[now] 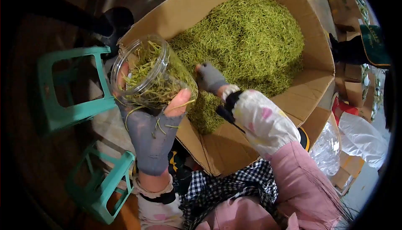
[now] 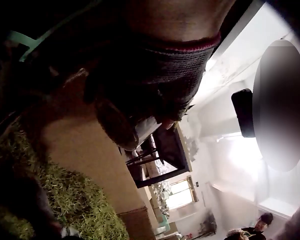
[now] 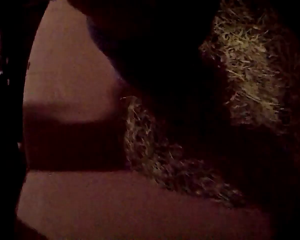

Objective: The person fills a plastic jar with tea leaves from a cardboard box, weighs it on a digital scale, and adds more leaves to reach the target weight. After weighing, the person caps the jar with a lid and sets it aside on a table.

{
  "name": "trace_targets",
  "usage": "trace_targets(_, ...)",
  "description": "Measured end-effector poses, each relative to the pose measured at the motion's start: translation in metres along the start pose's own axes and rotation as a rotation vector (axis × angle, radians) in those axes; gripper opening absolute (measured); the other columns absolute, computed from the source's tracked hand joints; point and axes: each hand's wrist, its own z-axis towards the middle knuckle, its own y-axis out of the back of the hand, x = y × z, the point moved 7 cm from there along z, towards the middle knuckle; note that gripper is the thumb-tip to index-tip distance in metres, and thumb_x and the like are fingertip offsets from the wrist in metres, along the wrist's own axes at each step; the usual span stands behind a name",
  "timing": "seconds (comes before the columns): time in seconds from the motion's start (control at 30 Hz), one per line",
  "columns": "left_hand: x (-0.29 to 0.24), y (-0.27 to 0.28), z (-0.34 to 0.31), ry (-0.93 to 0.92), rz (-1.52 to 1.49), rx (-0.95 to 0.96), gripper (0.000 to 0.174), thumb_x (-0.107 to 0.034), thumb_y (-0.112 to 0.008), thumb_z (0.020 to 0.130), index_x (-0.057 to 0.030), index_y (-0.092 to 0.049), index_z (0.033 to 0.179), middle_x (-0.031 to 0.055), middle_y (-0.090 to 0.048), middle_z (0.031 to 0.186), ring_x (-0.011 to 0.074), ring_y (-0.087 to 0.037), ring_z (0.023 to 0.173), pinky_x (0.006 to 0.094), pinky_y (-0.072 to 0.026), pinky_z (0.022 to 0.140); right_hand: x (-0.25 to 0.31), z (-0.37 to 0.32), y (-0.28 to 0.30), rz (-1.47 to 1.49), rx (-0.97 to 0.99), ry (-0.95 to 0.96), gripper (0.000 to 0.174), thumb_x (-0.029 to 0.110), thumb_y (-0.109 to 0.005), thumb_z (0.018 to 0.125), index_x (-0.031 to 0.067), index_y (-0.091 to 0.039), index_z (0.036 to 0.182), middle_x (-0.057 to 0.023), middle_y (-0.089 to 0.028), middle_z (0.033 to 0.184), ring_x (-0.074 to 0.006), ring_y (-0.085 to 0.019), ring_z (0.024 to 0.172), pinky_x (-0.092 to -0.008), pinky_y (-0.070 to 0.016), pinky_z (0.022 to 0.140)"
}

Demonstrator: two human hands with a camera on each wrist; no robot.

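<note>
A clear, round plastic jar partly filled with dry yellow-green herb stems is gripped in my left hand, which wears a grey fingerless glove. The jar tilts with its wide mouth toward the head camera, and a few loose stems lie on the glove. My right hand, gloved the same way, is low against the heap of dried stems just right of the jar. Most of its fingers are hidden, and the right wrist view is too dark to show them. The heap fills a large open cardboard box.
Two green plastic stools stand on the left. Clear plastic bags and smaller cardboard boxes line the right side. A dark shoe shows beyond the box's left edge. Checked cloth covers the lap.
</note>
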Motion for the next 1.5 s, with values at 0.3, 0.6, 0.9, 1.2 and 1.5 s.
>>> trace_targets(0.3, 0.006, -0.004, -0.001, 0.006, -0.039, 0.032, 0.095, 0.010, -0.085, 0.074, -0.0092, -0.032, 0.150, 0.0055, -0.053, 0.130, 0.0133, -0.057, 0.108, 0.0283, -0.0527, 0.091, -0.022, -0.037, -0.032, -0.167, -0.053, 0.019, 0.057, 0.018, -0.078, 0.082, 0.0152, -0.056, 0.135, -0.0255, -0.043, 0.146, -0.0449, -0.056, 0.126, -0.0484, -0.0513, 0.104)
trace_targets(0.6, 0.007, -0.005, 0.001, -0.059, -0.015, 0.038, 0.088, 0.006, -0.084, 0.076, -0.0063, -0.036, 0.149, 0.0068, -0.057, 0.128, 0.0147, -0.059, 0.108, 0.0308, -0.0511, 0.095, -0.037, -0.040, -0.031, 0.041, 0.041, -0.198, 0.044, 0.016, -0.077, 0.082, 0.0118, -0.061, 0.123, -0.0250, -0.049, 0.133, -0.0466, -0.059, 0.115, -0.0497, -0.0532, 0.095)
trace_targets(0.9, 0.013, -0.009, 0.002, -0.062, -0.013, 0.041, 0.087, 0.003, -0.087, 0.076, -0.0039, -0.036, 0.147, 0.0083, -0.057, 0.129, 0.0157, -0.061, 0.109, 0.0307, -0.0538, 0.094, -0.016, -0.030, -0.164, 0.049, 0.002, 0.292, 0.027, 0.024, -0.056, 0.099, 0.0157, -0.065, 0.123, -0.0157, -0.051, 0.139, -0.0370, -0.052, 0.126, -0.0476, -0.0534, 0.086)
trace_targets(1.2, 0.021, -0.022, -0.003, 0.009, 0.011, 0.210, 0.084, -0.003, -0.086, 0.078, -0.0023, -0.038, 0.146, 0.0089, -0.058, 0.130, 0.0181, -0.061, 0.113, 0.0333, -0.0526, 0.097, -0.017, -0.092, -0.097, 0.103, 0.436, -0.004, 0.053, 0.039, -0.064, 0.094, 0.0076, -0.054, 0.136, -0.0253, -0.059, 0.123, -0.0438, -0.061, 0.116, -0.0512, -0.0521, 0.094)
trace_targets(1.5, 0.039, -0.053, -0.015, -0.426, 0.631, 0.371, 0.097, -0.023, -0.090, 0.069, -0.0008, -0.035, 0.146, 0.0226, -0.059, 0.130, 0.0345, -0.063, 0.116, 0.0447, -0.0506, 0.099, -0.021, -0.132, 0.130, 0.805, -0.304, -0.172, 0.070, 0.025, -0.090, 0.074, 0.0039, -0.055, 0.131, -0.0151, -0.066, 0.120, -0.0254, -0.064, 0.104, -0.0385, -0.0536, 0.089)
